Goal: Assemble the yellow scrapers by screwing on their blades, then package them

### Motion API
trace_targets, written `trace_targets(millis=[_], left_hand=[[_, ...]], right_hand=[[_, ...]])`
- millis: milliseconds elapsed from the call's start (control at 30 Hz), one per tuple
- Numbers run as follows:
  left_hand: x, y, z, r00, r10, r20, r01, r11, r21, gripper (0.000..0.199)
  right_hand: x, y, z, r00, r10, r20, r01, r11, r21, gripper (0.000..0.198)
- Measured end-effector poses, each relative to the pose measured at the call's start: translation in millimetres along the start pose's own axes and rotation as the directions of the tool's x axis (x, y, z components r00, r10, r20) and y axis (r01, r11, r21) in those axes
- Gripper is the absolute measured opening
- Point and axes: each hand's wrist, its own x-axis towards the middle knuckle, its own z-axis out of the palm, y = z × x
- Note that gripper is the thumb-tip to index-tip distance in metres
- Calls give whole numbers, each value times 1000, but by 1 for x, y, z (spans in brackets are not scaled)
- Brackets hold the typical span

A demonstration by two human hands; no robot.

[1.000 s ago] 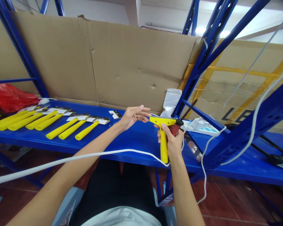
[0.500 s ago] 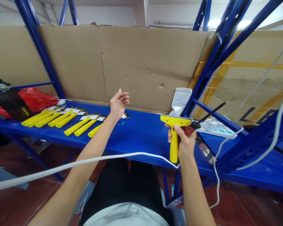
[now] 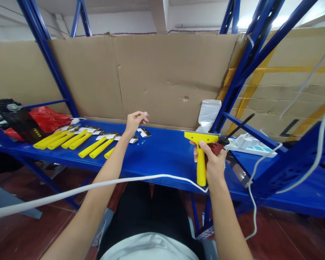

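Note:
My right hand (image 3: 215, 162) grips a yellow scraper (image 3: 201, 159) upright, its wide head with a metal edge at the top. In the same hand, behind the scraper, is a dark red tool (image 3: 216, 148) with a black collar and a long dark shaft pointing up and right. My left hand (image 3: 135, 122) is raised over the back of the blue shelf, thumb and fingers pinched together; anything between them is too small to make out. Close by lie a black-and-white card (image 3: 144, 132) and several tiny pale bits (image 3: 142, 143). Several more yellow scrapers (image 3: 86, 147) lie left of my left forearm, with cards at their heads.
The blue shelf (image 3: 165, 159) is backed by cardboard (image 3: 165, 79) between blue posts. A red plastic bag (image 3: 48, 119) and a black bag (image 3: 23, 122) are at left. A white power strip (image 3: 256, 148) lies at right. A white cable (image 3: 97, 185) crosses in front of me.
My left hand has gone from loosely curled, spread fingers to a pinch and dropped slightly. My right hand still holds the scraper and red tool. The view has shifted a little.

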Motion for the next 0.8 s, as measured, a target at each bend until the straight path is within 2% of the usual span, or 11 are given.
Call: trace_targets(millis=[33, 100, 167, 333, 467, 800], left_hand=[[-2, -2, 0, 995, 2, 97, -20, 984, 175, 40], [-5, -7, -4, 962, -69, 266, -64, 884, 464, 32], [-6, -11, -9, 916, -185, 357, -76, 792, 605, 24], [-3, -16, -28, 816, -406, 413, -14, 699, 715, 16], [-2, -19, -37, 736, -536, 414, 19, 628, 778, 17], [2, -20, -42, 641, -650, 409, 36, 557, 830, 30]], right_hand=[[0, 0, 0, 1000, 1, 4, -1, 1000, -6, 31], [1, 1, 0, 1000, 6, 7, -6, 1000, -13, 31], [1, 1, -1, 1000, 19, 1, -19, 1000, -14, 32], [2, 1, -1, 998, 60, -15, -61, 996, -59, 37], [3, 5, 0, 999, 42, -13, -43, 995, -89, 33], [2, 6, 2, 999, 51, 17, -49, 993, -106, 33]])
